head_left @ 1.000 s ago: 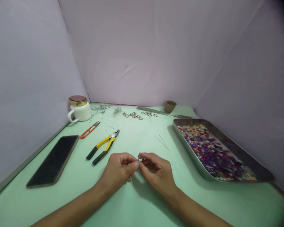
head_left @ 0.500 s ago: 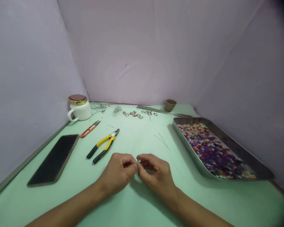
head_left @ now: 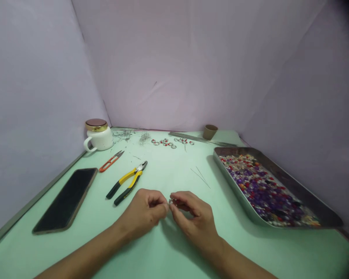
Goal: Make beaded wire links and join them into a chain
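Note:
My left hand (head_left: 144, 212) and my right hand (head_left: 193, 217) meet low over the pale green table (head_left: 168, 248), fingertips pinched together. Between them sits a tiny beaded wire piece (head_left: 172, 201), held by both hands and mostly hidden by the fingers. Yellow-handled pliers (head_left: 127, 182) lie just left of my left hand. A metal tray of mixed purple, red and white beads (head_left: 267, 190) stands to the right of my right hand.
A dark phone (head_left: 66, 199) lies at the left edge. Orange thread snips (head_left: 110, 161), a white lidded mug (head_left: 97, 134), finished bead rings (head_left: 164, 142), loose wires (head_left: 202, 176) and a small brown cup (head_left: 209, 131) lie farther back. Lilac walls enclose the table.
Both hands stay pinched on the small piece with only slight finger shifts. The camera has tipped a little, so everything sits slightly lower in view.

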### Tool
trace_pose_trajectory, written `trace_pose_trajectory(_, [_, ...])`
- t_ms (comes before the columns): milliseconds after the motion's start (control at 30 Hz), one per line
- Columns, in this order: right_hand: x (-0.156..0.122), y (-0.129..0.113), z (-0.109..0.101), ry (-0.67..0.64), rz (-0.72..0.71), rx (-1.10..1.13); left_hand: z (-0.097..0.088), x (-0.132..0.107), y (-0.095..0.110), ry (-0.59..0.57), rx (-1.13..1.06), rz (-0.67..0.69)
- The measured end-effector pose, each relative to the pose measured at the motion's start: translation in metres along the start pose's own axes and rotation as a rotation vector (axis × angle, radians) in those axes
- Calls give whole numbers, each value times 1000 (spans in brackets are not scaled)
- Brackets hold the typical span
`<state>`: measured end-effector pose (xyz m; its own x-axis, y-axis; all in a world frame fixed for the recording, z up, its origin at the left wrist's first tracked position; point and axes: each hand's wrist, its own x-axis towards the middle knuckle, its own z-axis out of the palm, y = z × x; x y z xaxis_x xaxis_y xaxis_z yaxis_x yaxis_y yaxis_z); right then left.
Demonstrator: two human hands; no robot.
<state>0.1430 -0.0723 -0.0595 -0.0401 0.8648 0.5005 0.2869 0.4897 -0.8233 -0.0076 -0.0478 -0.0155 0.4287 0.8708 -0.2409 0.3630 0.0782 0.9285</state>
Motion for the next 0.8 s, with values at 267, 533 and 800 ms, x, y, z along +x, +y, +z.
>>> trace_pose_trajectory(267, [-1,0,0,-49,204,158,2,8,-4,92,-101,-43])
trace_pose_trajectory(533, [5,0,5,25,731,685,10,6,-10,177,-75,29])
trace_pose_trajectory(800, [6,-3,3,40,712,544,11,4,-6,143,-102,-79])
